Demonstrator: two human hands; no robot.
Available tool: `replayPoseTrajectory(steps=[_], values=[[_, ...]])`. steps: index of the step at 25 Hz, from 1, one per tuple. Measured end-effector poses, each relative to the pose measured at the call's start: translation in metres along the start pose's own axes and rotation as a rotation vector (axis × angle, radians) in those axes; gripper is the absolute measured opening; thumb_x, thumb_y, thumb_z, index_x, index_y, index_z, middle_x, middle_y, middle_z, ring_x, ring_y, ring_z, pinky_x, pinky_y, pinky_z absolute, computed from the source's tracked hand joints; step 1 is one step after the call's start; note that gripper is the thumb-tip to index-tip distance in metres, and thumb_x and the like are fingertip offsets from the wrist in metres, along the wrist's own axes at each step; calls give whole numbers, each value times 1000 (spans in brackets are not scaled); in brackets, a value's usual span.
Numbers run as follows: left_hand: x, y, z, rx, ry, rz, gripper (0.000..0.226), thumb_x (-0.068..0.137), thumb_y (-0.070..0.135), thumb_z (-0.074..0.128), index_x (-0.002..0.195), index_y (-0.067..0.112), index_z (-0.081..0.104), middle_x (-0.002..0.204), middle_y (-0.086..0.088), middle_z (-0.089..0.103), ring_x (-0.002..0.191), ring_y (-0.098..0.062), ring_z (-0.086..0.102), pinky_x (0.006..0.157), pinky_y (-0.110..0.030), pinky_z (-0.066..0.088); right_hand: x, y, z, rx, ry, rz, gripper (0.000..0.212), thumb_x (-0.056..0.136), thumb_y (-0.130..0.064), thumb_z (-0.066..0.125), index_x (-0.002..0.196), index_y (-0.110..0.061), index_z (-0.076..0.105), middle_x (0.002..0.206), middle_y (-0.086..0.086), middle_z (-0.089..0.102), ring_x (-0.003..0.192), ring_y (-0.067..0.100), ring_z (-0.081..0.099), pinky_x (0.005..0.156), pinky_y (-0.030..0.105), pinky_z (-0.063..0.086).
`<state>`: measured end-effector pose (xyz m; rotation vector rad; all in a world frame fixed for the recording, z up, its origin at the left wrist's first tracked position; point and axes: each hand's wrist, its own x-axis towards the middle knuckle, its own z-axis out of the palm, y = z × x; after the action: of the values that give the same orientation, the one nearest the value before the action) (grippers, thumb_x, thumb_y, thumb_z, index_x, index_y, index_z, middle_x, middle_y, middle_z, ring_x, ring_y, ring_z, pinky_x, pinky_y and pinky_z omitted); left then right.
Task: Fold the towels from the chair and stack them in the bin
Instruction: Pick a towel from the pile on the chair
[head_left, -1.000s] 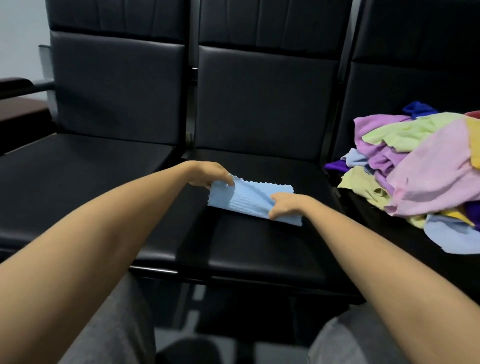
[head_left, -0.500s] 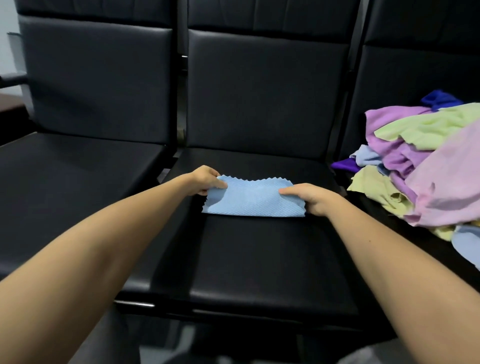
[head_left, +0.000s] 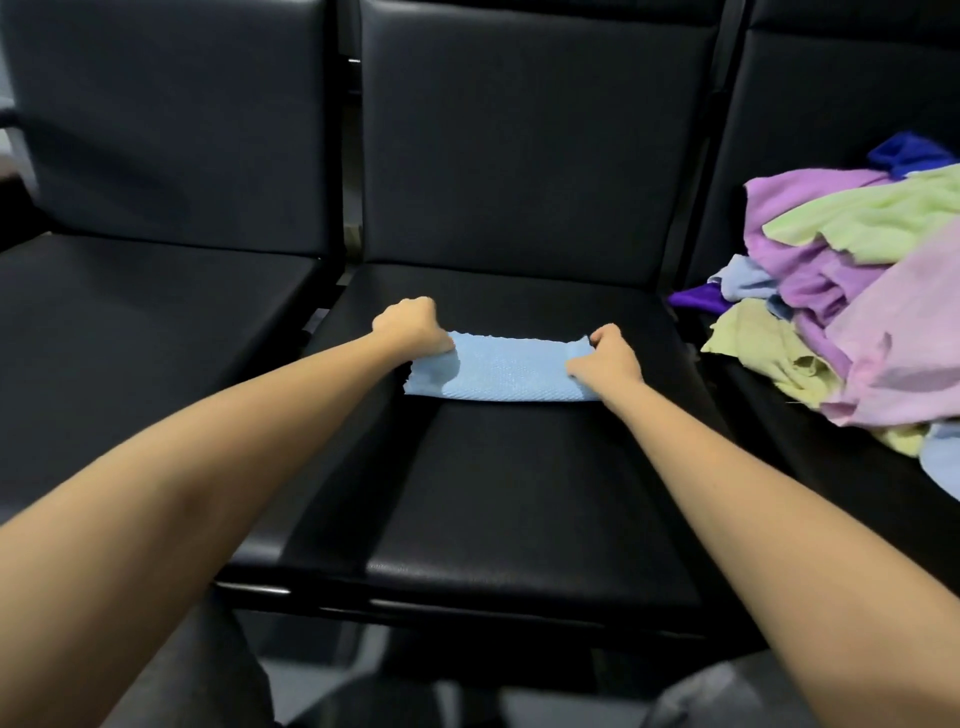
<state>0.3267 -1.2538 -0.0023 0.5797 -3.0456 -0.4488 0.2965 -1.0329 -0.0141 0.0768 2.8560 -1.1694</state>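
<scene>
A light blue towel (head_left: 506, 370) lies folded into a narrow strip on the middle black chair seat (head_left: 519, 493). My left hand (head_left: 410, 327) grips its left end with curled fingers. My right hand (head_left: 605, 358) pinches its right end. A heap of loose towels (head_left: 852, 291) in pink, purple, green, yellow and blue covers the right chair. No bin is in view.
A row of black padded chairs with tall backs fills the view. The left seat (head_left: 145, 332) holds nothing. My knees show at the bottom edge below the seat's front rail (head_left: 467, 608).
The blue towel went from a crumpled piece to a flat spread, then to a narrower folded strip. Both hands moved apart to its two ends.
</scene>
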Motion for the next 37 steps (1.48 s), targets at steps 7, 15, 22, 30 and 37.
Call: replayPoseTrajectory(steps=[7, 15, 22, 30, 37], values=[[-32, 26, 33, 165, -262, 578, 54, 97, 52, 25, 147, 32, 27, 158, 2, 16, 146, -20, 7, 116, -44, 5, -28, 8, 16, -308, 291, -436, 53, 87, -12, 52, 138, -9, 37, 139, 13, 32, 125, 30, 37, 103, 34, 25], [-69, 46, 3, -769, -377, -85, 39, 100, 21, 41, 138, 11, 40, 120, -4, 41, 111, -19, 40, 85, -31, 36, -46, -8, 19, -290, -294, -566, 51, 86, -3, 47, 134, -21, 46, 131, 9, 44, 116, 26, 47, 98, 35, 39], [-62, -30, 4, -24, 10, 250, 28, 89, 12, 49, 116, 12, 55, 118, -8, 47, 97, -31, 55, 84, -36, 46, -48, 13, -11, -142, -494, -468, 56, 80, 9, 45, 117, -32, 45, 138, 1, 29, 128, 23, 40, 104, 28, 37], [-73, -55, -19, 55, -184, 266, 21, 86, 12, 58, 106, 11, 57, 104, -2, 58, 92, -17, 53, 69, -22, 38, -68, 0, 4, -290, -556, -682, 35, 83, -14, 59, 112, -33, 52, 125, -13, 33, 113, 9, 28, 101, 28, 30], [-73, -53, 7, -181, -64, 473, 58, 71, 44, 64, 121, 19, 50, 114, 2, 45, 110, -20, 46, 94, -29, 38, -58, 0, 7, 63, -331, -532, 11, 93, -13, 49, 89, -16, 58, 84, 1, 61, 74, 13, 53, 70, 27, 41]])
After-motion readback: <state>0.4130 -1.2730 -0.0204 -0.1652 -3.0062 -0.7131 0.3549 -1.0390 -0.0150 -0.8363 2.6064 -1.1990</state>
